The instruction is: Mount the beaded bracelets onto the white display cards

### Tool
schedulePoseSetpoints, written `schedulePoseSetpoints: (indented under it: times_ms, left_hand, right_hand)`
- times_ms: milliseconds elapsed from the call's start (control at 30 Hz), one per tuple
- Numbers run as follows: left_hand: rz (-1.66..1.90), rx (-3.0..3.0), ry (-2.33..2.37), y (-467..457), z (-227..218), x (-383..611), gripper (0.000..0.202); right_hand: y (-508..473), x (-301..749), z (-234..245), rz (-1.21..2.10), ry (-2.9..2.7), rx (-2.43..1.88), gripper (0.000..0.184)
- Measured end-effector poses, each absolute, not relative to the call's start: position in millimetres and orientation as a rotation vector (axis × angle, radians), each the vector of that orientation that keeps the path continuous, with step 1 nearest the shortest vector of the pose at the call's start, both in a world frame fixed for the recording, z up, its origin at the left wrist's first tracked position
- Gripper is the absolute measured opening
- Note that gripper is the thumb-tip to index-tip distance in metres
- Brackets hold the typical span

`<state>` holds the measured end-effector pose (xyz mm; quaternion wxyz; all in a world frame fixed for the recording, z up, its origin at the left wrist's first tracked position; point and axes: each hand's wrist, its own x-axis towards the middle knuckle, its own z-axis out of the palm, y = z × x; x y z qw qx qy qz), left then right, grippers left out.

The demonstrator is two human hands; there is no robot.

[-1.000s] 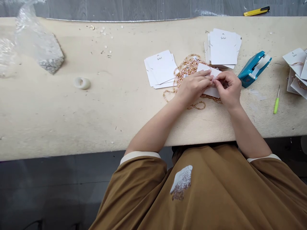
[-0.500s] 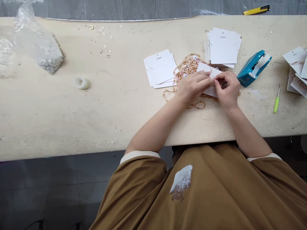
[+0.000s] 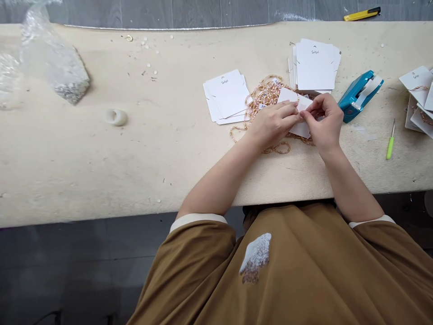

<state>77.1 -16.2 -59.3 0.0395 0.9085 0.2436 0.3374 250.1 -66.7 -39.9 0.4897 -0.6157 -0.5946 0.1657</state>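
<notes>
1. The left hand (image 3: 272, 125) and right hand (image 3: 325, 122) both pinched a white rectangular paper card (image 3: 302, 130) between their fingertips.
2. The card was held over a tangled gold bead strand (image 3: 270, 95) on a pale wooden table (image 3: 101, 171).
3. Stacked white cards (image 3: 226, 94) lay just beside the beads.

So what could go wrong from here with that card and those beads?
The loose beaded strand lies heaped under both hands, so it could snag or tangle. The white card, pinched between the left hand and right hand, might crease. The strand could also catch on the nearby stack of cards.
</notes>
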Motion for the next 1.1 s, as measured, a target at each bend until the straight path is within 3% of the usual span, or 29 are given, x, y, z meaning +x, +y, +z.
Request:
schedulePoseSetpoints:
  times_ms: [100,400,767,1100]
  left_hand:
    - [1.163,2.867,0.681,-18.1,-55.5,76.4,0.020]
    - [1.268,2.795,0.590,-21.0,-49.5,74.0,0.014]
    - [1.138,2.751,0.598,-20.2,-48.7,69.4,0.026]
    - [1.254,2.732,0.650,-20.9,-53.9,73.0,0.021]
  right_hand:
    - [-70.9,249.8,-36.7,0.300,-1.542,-1.481,0.008]
    - [-77.1,257.3,-35.9,0.069,-1.924,-1.513,0.026]
    - [-68.1,269.6,-31.2,0.298,-1.912,-1.471,0.011]
    - [-65.9,268.5,-33.7,0.430,-1.737,-1.376,0.011]
